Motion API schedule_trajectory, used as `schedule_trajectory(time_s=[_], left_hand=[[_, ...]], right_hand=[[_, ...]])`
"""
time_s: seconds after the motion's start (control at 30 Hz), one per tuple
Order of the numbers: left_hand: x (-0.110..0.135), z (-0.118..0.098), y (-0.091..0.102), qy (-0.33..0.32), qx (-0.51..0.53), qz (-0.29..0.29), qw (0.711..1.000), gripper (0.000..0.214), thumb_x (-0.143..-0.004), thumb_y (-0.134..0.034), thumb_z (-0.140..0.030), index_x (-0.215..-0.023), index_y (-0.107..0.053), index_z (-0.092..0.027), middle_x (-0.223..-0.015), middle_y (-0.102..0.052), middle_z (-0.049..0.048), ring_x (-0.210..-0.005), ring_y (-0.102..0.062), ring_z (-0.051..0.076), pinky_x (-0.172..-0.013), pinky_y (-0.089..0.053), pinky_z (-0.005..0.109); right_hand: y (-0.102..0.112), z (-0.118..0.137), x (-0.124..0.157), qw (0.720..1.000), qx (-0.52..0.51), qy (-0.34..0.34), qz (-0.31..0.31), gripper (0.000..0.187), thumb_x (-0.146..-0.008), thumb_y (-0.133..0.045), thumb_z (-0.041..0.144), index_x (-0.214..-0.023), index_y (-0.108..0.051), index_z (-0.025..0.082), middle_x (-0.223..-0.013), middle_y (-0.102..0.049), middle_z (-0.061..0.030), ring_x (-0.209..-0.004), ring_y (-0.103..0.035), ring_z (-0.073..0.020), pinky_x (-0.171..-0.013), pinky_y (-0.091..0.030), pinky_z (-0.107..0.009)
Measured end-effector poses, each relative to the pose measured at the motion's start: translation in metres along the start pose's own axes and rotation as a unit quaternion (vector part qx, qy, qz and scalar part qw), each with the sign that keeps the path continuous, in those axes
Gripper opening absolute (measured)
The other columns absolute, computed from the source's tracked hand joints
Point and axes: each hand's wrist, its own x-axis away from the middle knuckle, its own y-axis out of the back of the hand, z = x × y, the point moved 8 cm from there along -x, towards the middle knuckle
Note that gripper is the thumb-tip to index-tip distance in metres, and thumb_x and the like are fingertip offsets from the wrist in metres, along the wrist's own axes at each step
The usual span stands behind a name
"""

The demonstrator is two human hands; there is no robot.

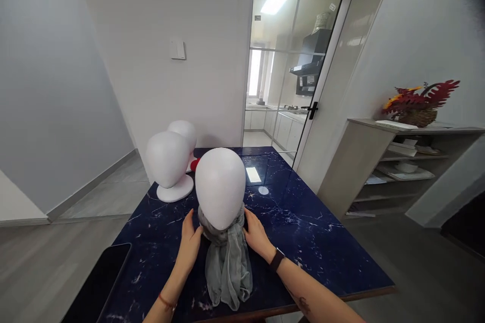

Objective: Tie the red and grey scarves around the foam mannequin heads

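Note:
A white foam mannequin head (pixel 221 186) stands upright near the middle of the table, its blank rounded front towards me. A sheer grey scarf (pixel 228 267) is wrapped around its neck, and the loose ends hang down the front onto the tabletop. My left hand (pixel 190 236) is at the left side of the wrap, thumb against the cloth. On the opposite side, my right hand (pixel 257 232) grips the scarf near the neck, its fingertips partly hidden behind the cloth and head.
Two more white mannequin heads, a nearer one (pixel 168 159) and a farther one (pixel 184 131), stand at the back left of the dark blue marbled table (pixel 303 232). A red object (pixel 194 164) shows between them. A phone-like black slab (pixel 98 282) lies front left. Shelves (pixel 401 161) stand right.

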Motion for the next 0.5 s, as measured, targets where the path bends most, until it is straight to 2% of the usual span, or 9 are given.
schedule_trajectory(time_s=[0.07, 0.13, 0.23, 0.3, 0.4, 0.5], left_hand=[[-0.018, 0.022, -0.011, 0.010, 0.001, 0.037, 0.999, 0.065, -0.074, -0.046, -0.020, -0.137, -0.035, -0.009, -0.148, -0.032, 0.0154, -0.138, -0.024, 0.026, -0.114, -0.017, 0.040], [-0.025, 0.032, -0.022, 0.002, 0.028, 0.075, 0.997, 0.066, -0.073, -0.046, -0.021, -0.137, -0.036, -0.010, -0.148, -0.033, 0.0137, -0.138, -0.025, 0.024, -0.114, -0.016, 0.038], [-0.023, 0.029, -0.034, -0.014, 0.081, 0.128, 0.988, 0.064, -0.076, -0.048, -0.027, -0.138, -0.036, -0.012, -0.146, -0.037, 0.0117, -0.137, -0.028, 0.023, -0.113, -0.020, 0.037], [-0.022, 0.026, -0.038, -0.018, 0.099, 0.144, 0.984, 0.062, -0.078, -0.049, -0.032, -0.137, -0.039, -0.015, -0.146, -0.038, 0.0105, -0.137, -0.028, 0.023, -0.113, -0.020, 0.038], [-0.022, 0.024, -0.039, -0.030, 0.089, 0.140, 0.986, 0.058, -0.079, -0.051, -0.035, -0.133, -0.045, -0.018, -0.144, -0.041, 0.0101, -0.136, -0.029, 0.026, -0.112, -0.019, 0.043], [-0.023, 0.026, -0.040, -0.043, 0.057, 0.130, 0.989, 0.055, -0.079, -0.050, -0.034, -0.131, -0.048, -0.017, -0.143, -0.042, 0.0115, -0.135, -0.031, 0.026, -0.112, -0.020, 0.044]], right_hand=[[-0.002, 0.007, 0.002, 0.999, 0.002, 0.024, 0.025, 0.062, -0.072, -0.052, 0.014, -0.133, -0.043, 0.016, -0.132, -0.052, -0.0128, -0.122, -0.049, -0.0246, -0.104, -0.037, -0.043], [-0.005, 0.010, 0.003, 0.998, 0.007, 0.030, 0.064, 0.067, -0.072, -0.055, 0.021, -0.137, -0.038, 0.017, -0.136, -0.048, -0.0138, -0.126, -0.044, -0.0263, -0.106, -0.034, -0.046], [-0.013, 0.008, 0.004, 0.990, 0.030, 0.001, 0.135, 0.077, -0.071, -0.058, 0.028, -0.142, -0.029, 0.017, -0.145, -0.036, -0.0147, -0.134, -0.032, -0.0279, -0.110, -0.021, -0.051], [-0.020, 0.006, 0.004, 0.984, 0.045, -0.021, 0.171, 0.082, -0.071, -0.059, 0.030, -0.144, -0.024, 0.017, -0.149, -0.027, -0.0148, -0.138, -0.023, -0.0277, -0.112, -0.013, -0.053], [-0.029, 0.003, 0.000, 0.980, 0.063, -0.039, 0.183, 0.086, -0.072, -0.060, 0.033, -0.145, -0.018, 0.016, -0.151, -0.020, -0.0161, -0.140, -0.016, -0.0284, -0.112, -0.008, -0.054], [-0.037, 0.002, -0.004, 0.986, 0.063, -0.028, 0.154, 0.090, -0.069, -0.065, 0.037, -0.145, -0.021, 0.017, -0.149, -0.025, -0.0177, -0.138, -0.021, -0.0327, -0.110, -0.010, -0.058]])
